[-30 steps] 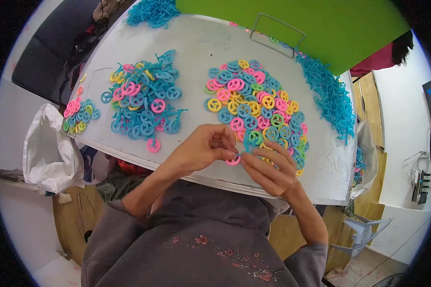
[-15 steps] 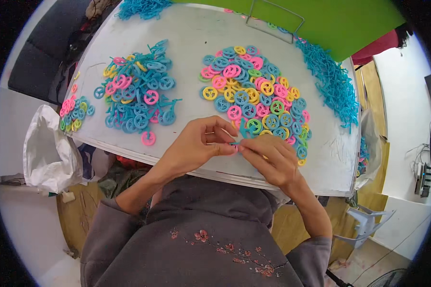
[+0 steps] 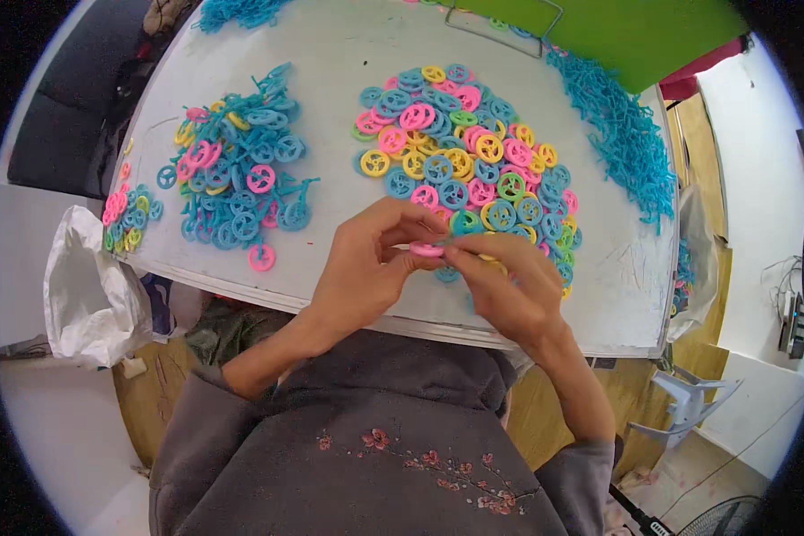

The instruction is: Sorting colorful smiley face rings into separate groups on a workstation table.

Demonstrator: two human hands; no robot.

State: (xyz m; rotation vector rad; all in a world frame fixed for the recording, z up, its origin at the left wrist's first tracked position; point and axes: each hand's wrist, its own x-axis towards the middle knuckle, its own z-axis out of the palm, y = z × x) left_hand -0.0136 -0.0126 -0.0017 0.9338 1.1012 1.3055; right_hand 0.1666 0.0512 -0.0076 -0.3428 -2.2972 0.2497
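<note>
Pink wheel (image 3: 426,251)—between left grip (image 3: 364,261) and right grip (image 3: 516,284).

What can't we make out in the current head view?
Head view, all items:
1. Right end of the pink wheel, and any join there: hidden by the right hand.
2. Lower layers of the mixed-colour wheel heap: hidden by wheels on top.
3. Far-left blue stick pile: cut off by the top edge.
4. Fan: cut off by the bottom edge.
</note>
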